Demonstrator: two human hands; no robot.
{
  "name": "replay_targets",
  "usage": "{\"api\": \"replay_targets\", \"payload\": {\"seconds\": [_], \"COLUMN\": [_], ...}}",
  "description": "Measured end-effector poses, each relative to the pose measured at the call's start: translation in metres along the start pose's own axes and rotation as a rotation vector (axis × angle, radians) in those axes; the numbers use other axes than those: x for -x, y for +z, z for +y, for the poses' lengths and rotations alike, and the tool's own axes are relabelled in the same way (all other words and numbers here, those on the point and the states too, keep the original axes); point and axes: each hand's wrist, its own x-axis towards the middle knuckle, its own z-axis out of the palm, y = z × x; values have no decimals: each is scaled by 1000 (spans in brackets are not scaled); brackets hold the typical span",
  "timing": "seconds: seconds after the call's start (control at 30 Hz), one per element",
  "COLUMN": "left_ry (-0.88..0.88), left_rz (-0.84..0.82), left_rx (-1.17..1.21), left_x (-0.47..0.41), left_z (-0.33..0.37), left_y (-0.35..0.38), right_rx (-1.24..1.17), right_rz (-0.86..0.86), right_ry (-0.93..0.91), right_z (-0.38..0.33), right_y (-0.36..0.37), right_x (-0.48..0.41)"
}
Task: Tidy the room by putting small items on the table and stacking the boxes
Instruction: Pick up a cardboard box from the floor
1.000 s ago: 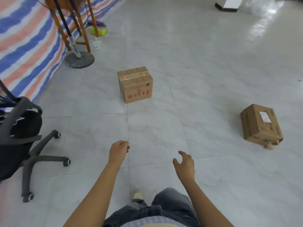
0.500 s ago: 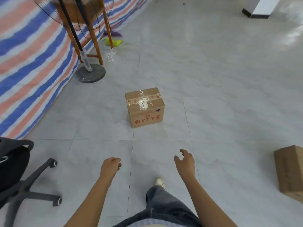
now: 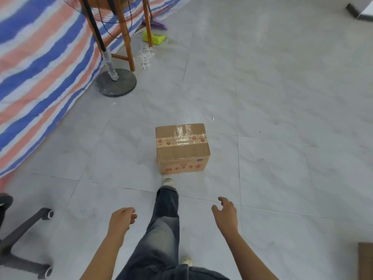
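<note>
Cardboard box, taped shut, contents hidden, sits on tiles; left hand and right hand empty, fingers loosely curled.

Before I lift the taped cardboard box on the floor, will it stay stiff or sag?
The taped box probably stays stiff: its flaps are sealed and edges look square. Pushed, it would likely slide on the smooth tiles, not tip. Weight is unclear.

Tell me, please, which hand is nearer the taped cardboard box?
Right. The right hand hovers short of the taped cardboard box, toward its right; the left hand is farther off, toward its left.
</note>
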Motion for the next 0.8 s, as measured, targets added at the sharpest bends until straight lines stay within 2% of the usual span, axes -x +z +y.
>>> {"api": "replay_targets", "payload": {"seconds": [0.1, 0.23, 0.43, 0.53, 0.67, 0.8], "left_ry": [-116, -246, -208, -170, -172, -295], "left_rz": [32, -30, -107, -129, -152, -147], "left_rx": [38, 31, -89, -123, -150, -71], "left_x": [-55, -114, -187, -220, -262, -304], "left_z": [30, 89, 204, 252, 278, 263], "left_y": [1, 10, 30, 44, 74, 108], "right_rx": [32, 96, 61, 43, 103, 147], "right_rz": [22, -32, -103, -121, -186, -247], "right_ry": [46, 178, 342, 341, 347, 380], "right_z": [-31, -70, -137, -159, -170, -163], "right_y": [-10, -14, -14, -10, -2, 17], "right_x": [-56, -112, -182, -218, -272, -334]}}
